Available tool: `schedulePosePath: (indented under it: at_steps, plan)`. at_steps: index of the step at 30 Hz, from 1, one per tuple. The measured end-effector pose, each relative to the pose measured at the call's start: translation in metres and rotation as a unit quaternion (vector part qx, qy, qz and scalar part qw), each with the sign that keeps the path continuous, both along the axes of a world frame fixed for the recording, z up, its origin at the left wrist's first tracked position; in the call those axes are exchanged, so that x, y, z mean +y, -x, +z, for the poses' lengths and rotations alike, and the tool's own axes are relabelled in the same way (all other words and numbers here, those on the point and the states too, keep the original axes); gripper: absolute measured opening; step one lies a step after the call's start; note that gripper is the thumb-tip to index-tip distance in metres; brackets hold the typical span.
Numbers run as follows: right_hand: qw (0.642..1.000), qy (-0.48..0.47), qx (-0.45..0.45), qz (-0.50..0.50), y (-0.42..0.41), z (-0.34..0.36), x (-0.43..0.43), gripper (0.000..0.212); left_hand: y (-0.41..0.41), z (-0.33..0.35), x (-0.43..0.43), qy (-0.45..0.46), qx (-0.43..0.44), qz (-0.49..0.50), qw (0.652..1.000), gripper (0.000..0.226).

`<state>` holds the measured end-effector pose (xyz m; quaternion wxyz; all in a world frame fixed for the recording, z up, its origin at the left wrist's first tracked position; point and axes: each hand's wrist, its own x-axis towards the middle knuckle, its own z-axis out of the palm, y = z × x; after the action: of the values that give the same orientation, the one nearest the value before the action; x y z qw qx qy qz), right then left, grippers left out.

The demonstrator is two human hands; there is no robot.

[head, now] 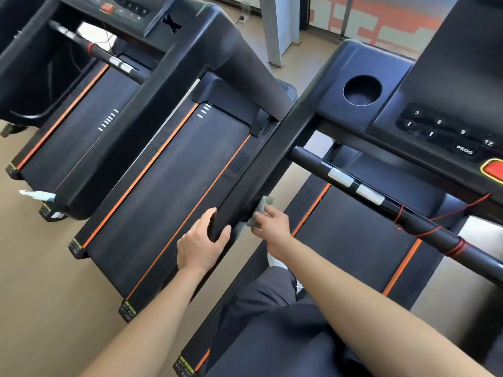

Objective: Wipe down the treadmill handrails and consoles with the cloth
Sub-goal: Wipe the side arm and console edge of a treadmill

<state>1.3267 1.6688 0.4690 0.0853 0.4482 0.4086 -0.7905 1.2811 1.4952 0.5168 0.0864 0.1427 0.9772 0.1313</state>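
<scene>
So, looking down at my two hands on the near treadmill's left handrail point(261, 170), the fat black arm running from the console point(435, 115) back toward me. My left hand point(202, 242) is wrapped over the very end of that rail, thumb hooked on the top edge and fingers curled around the outer side, so it's closed on the rail pretty firmly. My right hand point(272, 223) is on the inner side of the same rail, just beside the left one, with the fingers pinched shut around a small grey cloth point(260, 210). The cloth is bunched up and pressed against the inner face of the rail near its end, with a bit poking out above my fingers.

Further right there's the crossbar point(381, 197) with its silver grip sensors and a red cord point(435, 227) wound around it, well apart from both hands. Cup holder point(362, 89) sits up by the console. Another treadmill point(168, 164) is parked just left of mine.
</scene>
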Motion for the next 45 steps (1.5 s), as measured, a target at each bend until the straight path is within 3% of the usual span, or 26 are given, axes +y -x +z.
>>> schedulePosePath:
  at_steps: [4, 7, 9, 12, 15, 17, 19, 24, 29, 34, 45]
  plan:
    - [0.998, -0.036, 0.049, 0.035, -0.013, 0.024, 0.012, 0.02, 0.005, -0.002, 0.001, -0.006, -0.057, 0.05, 0.997, 0.05]
    - [0.989, -0.108, 0.097, 0.032, -0.012, 0.04, 0.041, 0.023, 0.018, 0.0, 0.004, 0.006, -0.134, 0.087, 0.987, 0.045]
    - [0.969, -0.212, 0.123, 0.018, -0.008, 0.05, 0.065, 0.028, 0.03, 0.006, 0.011, 0.026, -0.163, 0.082, 0.983, 0.043]
    - [0.902, -0.415, 0.121, 0.003, -0.001, 0.063, 0.101, 0.028, 0.046, 0.014, 0.032, -0.023, -0.161, 0.061, 0.985, 0.043]
    - [0.774, -0.629, 0.067, 0.032, 0.009, 0.056, 0.128, 0.031, 0.064, 0.017, 0.068, -0.093, -0.144, -0.008, 0.985, 0.05]
    - [0.719, -0.684, 0.025, 0.119, 0.018, 0.044, 0.133, 0.034, 0.079, 0.013, 0.099, -0.112, -0.138, -0.055, 0.983, 0.054]
    - [0.693, -0.696, 0.001, 0.187, 0.027, 0.034, 0.131, 0.035, 0.092, 0.008, 0.128, -0.117, -0.141, -0.088, 0.979, 0.058]
    - [0.737, -0.655, -0.038, 0.16, 0.057, 0.039, 0.144, 0.015, 0.097, -0.005, 0.162, -0.084, -0.13, -0.108, 0.982, 0.066]
    - [0.771, -0.598, -0.075, 0.204, 0.075, 0.04, 0.155, 0.026, 0.099, -0.011, 0.16, -0.095, -0.116, -0.112, 0.982, 0.065]
    - [0.72, -0.64, -0.075, 0.257, 0.057, 0.044, 0.152, 0.029, 0.098, -0.012, 0.161, -0.102, -0.111, -0.116, 0.982, 0.066]
    - [0.653, -0.735, -0.067, 0.168, -0.015, 0.038, 0.158, 0.02, 0.092, -0.006, 0.163, -0.061, -0.092, -0.132, 0.985, 0.069]
